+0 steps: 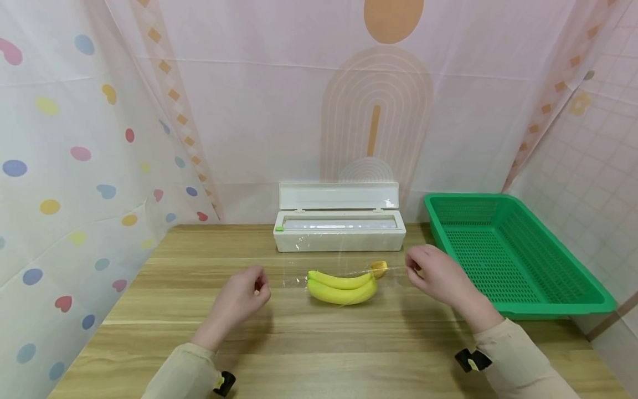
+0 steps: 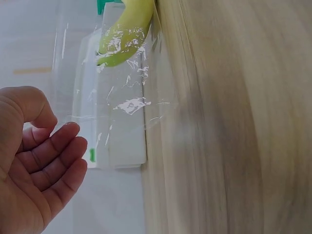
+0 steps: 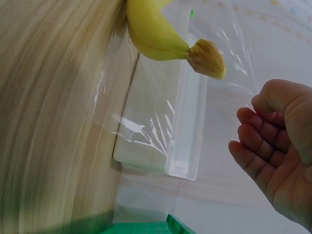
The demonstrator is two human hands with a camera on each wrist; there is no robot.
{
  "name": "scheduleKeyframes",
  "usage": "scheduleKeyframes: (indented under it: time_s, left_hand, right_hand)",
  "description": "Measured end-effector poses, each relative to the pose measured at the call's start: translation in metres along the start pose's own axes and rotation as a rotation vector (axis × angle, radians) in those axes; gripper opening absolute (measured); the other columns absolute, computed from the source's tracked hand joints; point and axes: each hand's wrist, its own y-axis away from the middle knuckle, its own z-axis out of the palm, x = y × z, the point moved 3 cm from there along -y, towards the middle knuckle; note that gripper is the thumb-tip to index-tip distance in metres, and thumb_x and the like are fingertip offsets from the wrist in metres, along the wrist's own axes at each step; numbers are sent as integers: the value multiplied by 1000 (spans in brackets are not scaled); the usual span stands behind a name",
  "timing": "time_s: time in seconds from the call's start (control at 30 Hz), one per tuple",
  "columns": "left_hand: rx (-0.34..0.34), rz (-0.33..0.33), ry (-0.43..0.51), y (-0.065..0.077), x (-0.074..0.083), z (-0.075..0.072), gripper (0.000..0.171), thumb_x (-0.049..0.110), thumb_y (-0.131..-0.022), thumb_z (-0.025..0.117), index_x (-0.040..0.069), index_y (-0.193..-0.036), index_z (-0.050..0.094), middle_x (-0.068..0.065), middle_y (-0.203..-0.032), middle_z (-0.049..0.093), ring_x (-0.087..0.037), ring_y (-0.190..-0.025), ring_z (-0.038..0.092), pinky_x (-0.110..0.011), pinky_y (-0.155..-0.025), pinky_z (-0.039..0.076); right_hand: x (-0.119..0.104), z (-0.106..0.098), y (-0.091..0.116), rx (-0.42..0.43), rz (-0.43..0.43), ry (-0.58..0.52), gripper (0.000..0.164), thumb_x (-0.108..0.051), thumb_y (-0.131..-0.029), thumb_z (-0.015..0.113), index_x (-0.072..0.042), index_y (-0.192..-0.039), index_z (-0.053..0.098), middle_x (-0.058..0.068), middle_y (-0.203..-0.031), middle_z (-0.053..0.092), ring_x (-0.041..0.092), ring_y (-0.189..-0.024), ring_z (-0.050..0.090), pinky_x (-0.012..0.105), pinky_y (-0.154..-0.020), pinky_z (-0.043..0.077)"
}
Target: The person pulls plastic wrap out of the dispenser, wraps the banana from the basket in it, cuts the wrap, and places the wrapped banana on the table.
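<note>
The left sleeve and right sleeve match — cream, lightly creased. I see a left camera and a right camera, small, black, yellowish-patched — and left hand and right hand are bare.

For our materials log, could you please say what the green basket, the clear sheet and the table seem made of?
Green basket: likely moulded plastic, semi-matte, judging by its even colour and perforated walls.
Clear sheet: apparently thin plastic film, glossy, with sharp glints and creases.
Table: wood or wood-look laminate, satin; grain alone leaves that open.
</note>
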Motion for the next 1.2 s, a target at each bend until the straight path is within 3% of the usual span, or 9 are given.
scheduleKeyframes:
  time_s: [0.17, 0.5, 1.2]
  left_hand:
    - [-14, -32, 18, -3, -3, 1, 13, 0, -79, 61, 11, -78, 54, 2, -69, 53, -14, -60, 47, -27, -53, 42]
    - [-9, -32, 31, -10, -9, 5, 8, 3, -77, 60, 9, -78, 55, 2, -68, 52, -13, -60, 46, -27, -53, 41]
    - [-81, -134, 56, -22, -22, 13, 5, 5, -79, 60, 8, -80, 57, 0, -68, 52, -15, -61, 47, -30, -55, 40]
  right_hand:
    - [2, 1, -4, -15, 34, -8, 23, 2, -81, 69, -15, -77, 54, -7, -73, 50, 12, -71, 46, 29, -61, 44]
    - [8, 7, -11, -36, 87, -46, 21, 0, -83, 67, -16, -77, 54, -6, -72, 50, 13, -72, 47, 30, -62, 44]
    - [21, 26, -20, -34, 151, -86, 17, -1, -83, 66, -12, -77, 54, -4, -70, 49, 15, -69, 46, 31, -62, 43]
